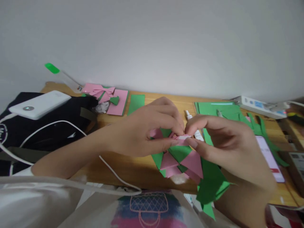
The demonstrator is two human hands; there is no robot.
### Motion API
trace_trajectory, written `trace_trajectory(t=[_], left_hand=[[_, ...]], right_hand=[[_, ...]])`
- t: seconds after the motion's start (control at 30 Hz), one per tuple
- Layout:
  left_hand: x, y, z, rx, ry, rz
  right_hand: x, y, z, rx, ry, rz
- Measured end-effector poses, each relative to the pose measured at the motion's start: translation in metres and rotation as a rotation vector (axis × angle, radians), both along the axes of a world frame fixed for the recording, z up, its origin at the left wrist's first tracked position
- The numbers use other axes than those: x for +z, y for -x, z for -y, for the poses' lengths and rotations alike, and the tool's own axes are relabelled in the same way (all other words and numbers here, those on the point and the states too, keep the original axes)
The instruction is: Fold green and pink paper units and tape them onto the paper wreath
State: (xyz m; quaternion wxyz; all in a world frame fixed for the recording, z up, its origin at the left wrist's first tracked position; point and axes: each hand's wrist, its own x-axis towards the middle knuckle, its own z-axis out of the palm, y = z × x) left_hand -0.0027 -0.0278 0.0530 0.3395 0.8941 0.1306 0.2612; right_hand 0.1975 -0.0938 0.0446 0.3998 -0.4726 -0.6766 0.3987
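Note:
Both my hands meet over a folded pink and green paper piece (181, 158). My left hand (152, 126) pinches a small folded pink paper strip (182, 138) between thumb and fingers. At the strip's other end, my right hand (218, 136) pinches it with thumb and index finger. A pale band shows along the strip's top. Whether the strip is fixed to the larger piece cannot be made out. Under my right hand, green paper (211, 183) hangs toward the table's front edge. A white glue tube (198, 135) lies behind, partly covered by my right hand.
Pink and green paper scraps (118, 101) lie at the back left, near a green sheet (137, 103). On the left, a white power bank (40, 104) rests on a black bag (78, 117), its cable crossing my forearm. A power strip (261, 106) and a phone (270, 161) are right.

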Motion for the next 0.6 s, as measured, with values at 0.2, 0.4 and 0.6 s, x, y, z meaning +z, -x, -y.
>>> trace_trajectory(t=[0.2, 0.4, 0.6], left_hand=[[0.010, 0.006, 0.012, 0.060, 0.081, 0.035], [0.033, 0.019, 0.031, 0.270, 0.022, -0.007], [0.043, 0.017, 0.035, 0.362, -0.046, -0.150]], right_hand=[[0.017, 0.003, -0.008, 0.075, 0.064, -0.004], [0.032, 0.009, -0.032, 0.308, 0.088, -0.044], [0.032, 0.009, -0.033, 0.298, -0.018, 0.021]])
